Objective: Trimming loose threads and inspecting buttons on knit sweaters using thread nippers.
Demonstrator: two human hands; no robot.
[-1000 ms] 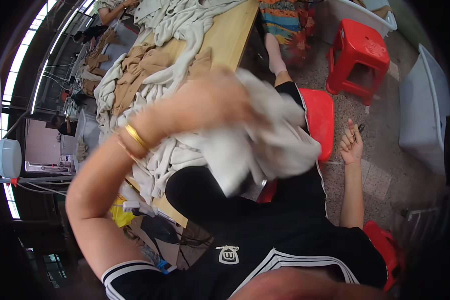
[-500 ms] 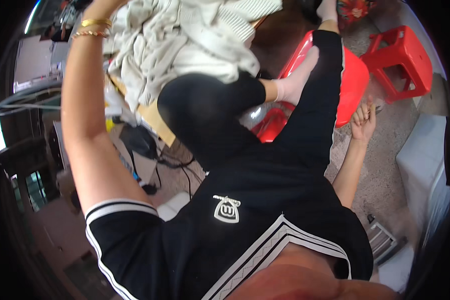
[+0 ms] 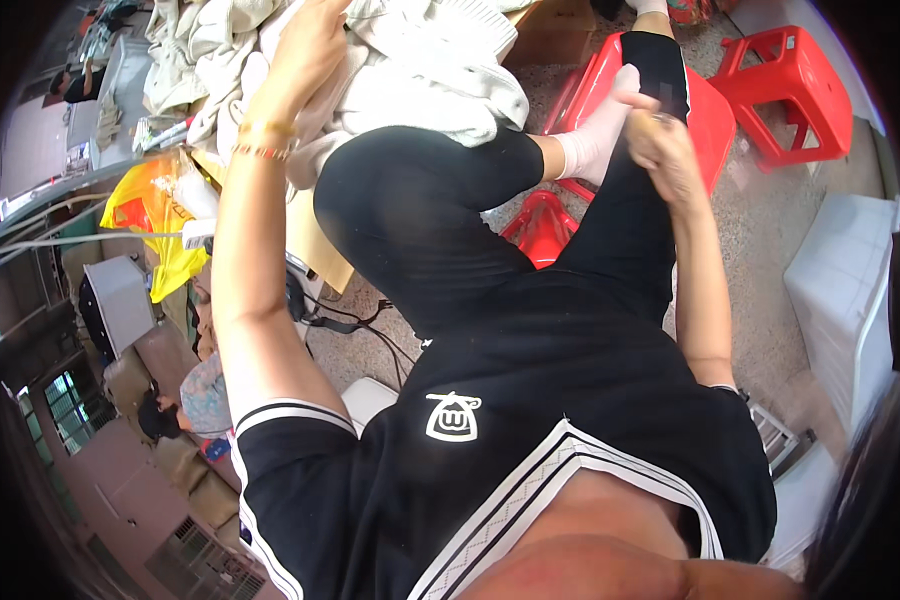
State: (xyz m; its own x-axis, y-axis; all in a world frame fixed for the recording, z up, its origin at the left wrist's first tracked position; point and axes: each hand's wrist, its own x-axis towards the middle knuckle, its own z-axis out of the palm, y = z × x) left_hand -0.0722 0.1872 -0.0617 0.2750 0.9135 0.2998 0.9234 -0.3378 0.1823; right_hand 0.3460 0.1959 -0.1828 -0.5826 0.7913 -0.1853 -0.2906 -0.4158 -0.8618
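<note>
I took the step in hand to be picking through the knitwear, most likely between 2 pieces, since no garment stretched between my 2 hands. My left hand point(image 3: 313, 50) reached up to the heap of cream knit garments point(image 3: 420, 85), while my right hand point(image 3: 663, 160) was raised well apart from it. The next move, I judged, called for parting 1 layer from the tangle and gripping only that, because the folds lay over each other and could easily drag a neighbour along.

The heap was under and around my left hand, on the tabletop point(image 3: 318, 250), and ran close up to my bent left knee point(image 3: 370, 190). A ribbed band point(image 3: 482, 35) showed at its far right side. From my right hand the knitwear was off to the left, with my foot in a pink sock point(image 3: 590, 145) between the 2.

My left fingers ran toward the upper edge of the view, so I could not tell whether they pinched cloth or only rested on it. My right hand was partly curled, with 1 digit pointing inward near the sock; blur there kept me from telling whether something small sat in the fingers. Below it was a red plastic seat point(image 3: 712, 150).
</note>
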